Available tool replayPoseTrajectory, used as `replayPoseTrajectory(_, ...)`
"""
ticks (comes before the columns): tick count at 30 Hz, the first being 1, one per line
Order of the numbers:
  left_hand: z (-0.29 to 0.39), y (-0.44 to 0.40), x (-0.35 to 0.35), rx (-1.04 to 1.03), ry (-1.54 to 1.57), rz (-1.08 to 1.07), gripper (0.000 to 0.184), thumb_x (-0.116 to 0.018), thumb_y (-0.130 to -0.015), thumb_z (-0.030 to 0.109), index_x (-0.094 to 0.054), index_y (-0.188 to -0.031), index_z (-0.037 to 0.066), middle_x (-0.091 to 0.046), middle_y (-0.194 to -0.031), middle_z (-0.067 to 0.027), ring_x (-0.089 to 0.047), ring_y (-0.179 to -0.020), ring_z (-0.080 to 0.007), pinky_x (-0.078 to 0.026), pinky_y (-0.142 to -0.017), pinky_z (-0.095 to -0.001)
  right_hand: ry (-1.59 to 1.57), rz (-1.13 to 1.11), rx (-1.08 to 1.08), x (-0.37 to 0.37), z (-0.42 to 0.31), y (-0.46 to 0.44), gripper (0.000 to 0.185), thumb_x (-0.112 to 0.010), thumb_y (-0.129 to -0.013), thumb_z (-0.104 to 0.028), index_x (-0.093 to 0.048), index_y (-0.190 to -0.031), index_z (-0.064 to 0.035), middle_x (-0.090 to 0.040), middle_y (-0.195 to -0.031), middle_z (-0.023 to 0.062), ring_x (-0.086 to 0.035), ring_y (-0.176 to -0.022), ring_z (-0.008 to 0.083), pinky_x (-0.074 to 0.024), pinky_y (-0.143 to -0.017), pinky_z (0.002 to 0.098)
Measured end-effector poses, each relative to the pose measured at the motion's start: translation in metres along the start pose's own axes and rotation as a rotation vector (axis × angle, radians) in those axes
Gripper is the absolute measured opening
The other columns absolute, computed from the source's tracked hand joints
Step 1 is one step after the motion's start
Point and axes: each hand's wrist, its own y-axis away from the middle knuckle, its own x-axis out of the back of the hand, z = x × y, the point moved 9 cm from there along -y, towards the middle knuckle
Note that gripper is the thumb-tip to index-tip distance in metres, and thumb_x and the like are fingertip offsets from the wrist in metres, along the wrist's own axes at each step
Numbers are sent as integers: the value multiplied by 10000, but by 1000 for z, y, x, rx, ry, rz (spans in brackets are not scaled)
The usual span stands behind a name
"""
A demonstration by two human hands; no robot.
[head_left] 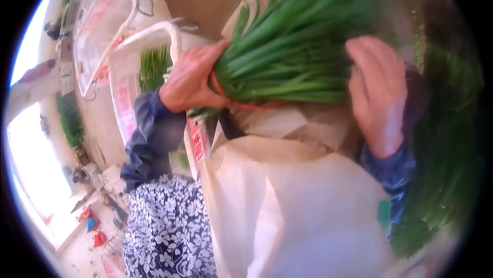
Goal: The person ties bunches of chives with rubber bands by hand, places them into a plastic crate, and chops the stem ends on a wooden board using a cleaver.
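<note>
A large bunch of long green leaves [298, 52] lies across the top of a cream sheet [308, 190] over my lap. A red band [216, 84] goes around its left end. My left hand [194, 79] is wrapped round the bunch at that banded end. Near the leafy right end, my right hand [377, 90] has its fingers bent and somewhat apart, with nothing visible in them; whether it touches the leaves is unclear. The leaf tips are blurred.
At the left stands a white plastic basket [120, 85] with green stalks [154, 67] inside. Another white basket [95, 36] is beyond it. More green bunches [447, 155] lie at the far right. Small red and blue items [92, 224] are on the floor at lower left.
</note>
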Motion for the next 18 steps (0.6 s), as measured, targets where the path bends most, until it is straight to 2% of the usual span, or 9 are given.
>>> replayPoseTrajectory(3, 35, 3, 11, -149, -319, 105, 937, -806, -474, 255, -509, -1332, 24, -566, -970, -137, -538, -943, -348, -390, -915, -461, -497, 50, 211, 14, -34, -11, 452, -692, -749, -75, -618, -1184, 21, -622, -1159, 186, -575, -1128, 359, -432, -999, 463)
replayPoseTrajectory(4, 45, 4, 11, -135, -404, 93, 872, -811, -495, 251, -548, -1303, 56, -584, -1054, -127, -541, -1034, -337, -361, -988, -512, -629, 89, 251, 11, -57, -21, 519, -702, -751, -117, -590, -1234, 37, -631, -1173, 209, -586, -1134, 384, -432, -1014, 479)
replayPoseTrajectory(8, 71, 5, 17, -202, -689, 247, 698, -812, -583, 194, -621, -1250, 111, -587, -1258, -111, -502, -1229, -353, -254, -1133, -569, -505, 32, 267, -60, -73, -59, 796, -787, -696, -325, -495, -1342, 36, -636, -1085, 199, -626, -997, 371, -455, -947, 480)
replayPoseTrajectory(9, 69, 14, 26, -247, -607, 260, 653, -811, -634, 163, -623, -1257, 111, -579, -1299, -95, -488, -1262, -369, -247, -1135, -570, -481, 38, 248, -64, -69, -55, 796, -787, -696, -325, -495, -1342, 36, -636, -1085, 199, -626, -997, 371, -455, -947, 480)
replayPoseTrajectory(11, 45, 46, 62, -175, -350, 524, 545, -780, -750, 126, -598, -1253, 25, -588, -1268, -142, -524, -1233, -331, -353, -1096, -493, -382, -556, 81, -122, -61, -39, 824, -814, -641, -329, -517, -1325, 21, -630, -988, 183, -623, -919, 356, -480, -846, 454)
replayPoseTrajectory(13, -78, 116, 59, 229, 242, 956, 444, -693, -880, 112, -548, -1278, -21, -593, -1244, -149, -560, -1188, -294, -434, -1029, -419, -455, -514, 71, -119, -59, -35, 830, -818, -620, -320, -523, -1319, 16, -626, -966, 175, -621, -904, 349, -482, -811, 444)
replayPoseTrajectory(15, -128, 135, 26, 303, 978, 1025, 396, -579, -981, 159, -501, -1320, -30, -591, -1246, -135, -588, -1143, -265, -467, -1000, -379, -515, -379, 105, -111, -56, -30, 793, -813, -611, -287, -538, -1298, -1, -615, -911, 145, -621, -859, 328, -496, -738, 416)
replayPoseTrajectory(16, -152, 146, 8, 239, 1156, 1003, 395, -512, -1019, 209, -485, -1338, -21, -600, -1224, -135, -602, -1115, -248, -485, -988, -404, -516, -379, 98, -112, -52, -26, 793, -813, -611, -287, -538, -1298, -1, -615, -911, 145, -621, -859, 328, -496, -738, 416)
replayPoseTrajectory(18, -137, 139, -23, 304, 1468, 1059, 483, -555, -999, 292, -471, -1353, -26, -606, -1197, -120, -595, -1111, -246, -483, -995, -417, -621, -127, 109, -89, -42, -25, 639, -758, -636, -283, -609, -1189, 0, -649, -871, 188, -662, -794, 356, -524, -714, 446)
